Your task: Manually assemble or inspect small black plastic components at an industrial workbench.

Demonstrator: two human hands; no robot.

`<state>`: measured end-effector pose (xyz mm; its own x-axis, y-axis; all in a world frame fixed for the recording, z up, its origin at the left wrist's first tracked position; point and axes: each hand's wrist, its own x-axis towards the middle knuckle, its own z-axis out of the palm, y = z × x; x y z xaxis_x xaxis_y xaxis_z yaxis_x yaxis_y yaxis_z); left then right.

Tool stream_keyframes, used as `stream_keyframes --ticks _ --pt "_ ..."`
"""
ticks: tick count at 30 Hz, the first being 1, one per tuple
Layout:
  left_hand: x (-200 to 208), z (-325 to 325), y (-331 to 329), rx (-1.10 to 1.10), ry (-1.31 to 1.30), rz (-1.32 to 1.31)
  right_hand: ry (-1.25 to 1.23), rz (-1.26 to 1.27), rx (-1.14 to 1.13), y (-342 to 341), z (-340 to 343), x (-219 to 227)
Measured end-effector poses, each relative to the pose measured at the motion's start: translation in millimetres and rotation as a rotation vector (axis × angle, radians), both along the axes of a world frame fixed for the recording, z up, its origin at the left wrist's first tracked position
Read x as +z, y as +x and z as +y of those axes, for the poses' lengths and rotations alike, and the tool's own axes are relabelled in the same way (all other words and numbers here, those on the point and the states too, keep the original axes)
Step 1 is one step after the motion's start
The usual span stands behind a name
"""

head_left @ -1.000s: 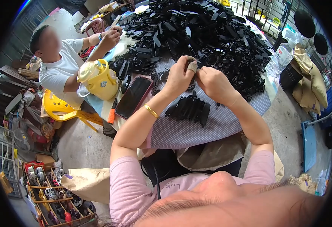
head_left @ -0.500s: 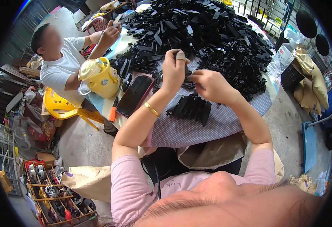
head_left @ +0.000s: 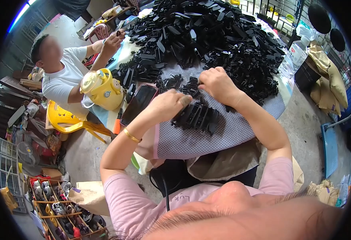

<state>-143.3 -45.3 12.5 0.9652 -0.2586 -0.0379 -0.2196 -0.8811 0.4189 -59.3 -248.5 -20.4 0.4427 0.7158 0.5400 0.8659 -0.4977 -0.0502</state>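
Both hands came down since half a sec ago: then the left hand was lifted up with a part between its fingers, now it is low over the small stack.

Going left to right. At 9 o'clock a co-worker in white shirt (head_left: 65,82) sits on a yellow chair (head_left: 69,120), hands up at the table edge w/ a small dark piece. Next to this person stands a yellow kettle (head_left: 103,88), and just beside it a dark phone (head_left: 139,103) lies flat on the table (head_left: 231,132), which has a dotted cloth.

Near centre, the left hand (head_left: 167,105), gold bangle (head_left: 131,136) on the wrist, is curled, and its fingers press on the top of the row of stacked black plastic parts (head_left: 197,116). The right hand (head_left: 217,82), approx. 1 o'clock from the left one, pinches closed on a black part (head_left: 191,86) at the near edge of the big heap of black parts (head_left: 211,36), which fills the table from 11 to 2 o'clock.

My judgement: the step in hand is to add pieces to the row, one by one; the left hand steadies the row while the right one picks the next part. The next move prob. needs the part turned the same way as the others and pushed in line, w/o knocking the row over.

At 3 o'clock, tan sacks (head_left: 331,76) lie on the floor.
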Motion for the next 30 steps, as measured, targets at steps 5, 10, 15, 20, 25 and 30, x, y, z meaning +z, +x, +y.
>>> stream_keyframes --ticks 5,10,15,20,25,30 --pt "6.6 2.1 65.0 -0.009 -0.083 -0.3 0.336 0.304 0.007 1.8 -1.6 16.3" --pt "-30.2 -15.7 147.2 0.185 0.075 -0.407 0.561 0.316 0.039 18.2 -4.1 1.9" --pt "-34.2 -34.0 160.5 0.282 0.276 -0.437 0.675 0.473 0.077 23.1 -8.9 4.7" --pt "-39.5 -37.9 152.8 0.148 0.337 -0.483 0.581 0.435 0.047 17.4 -15.5 8.8" --pt "-41.2 -27.0 142.4 -0.093 0.276 -0.446 0.603 0.401 0.014 11.9 -15.5 13.5" --pt "-28.4 -27.9 133.3 -0.034 0.179 -0.417 0.668 0.535 -0.004 11.7 -16.8 15.5"
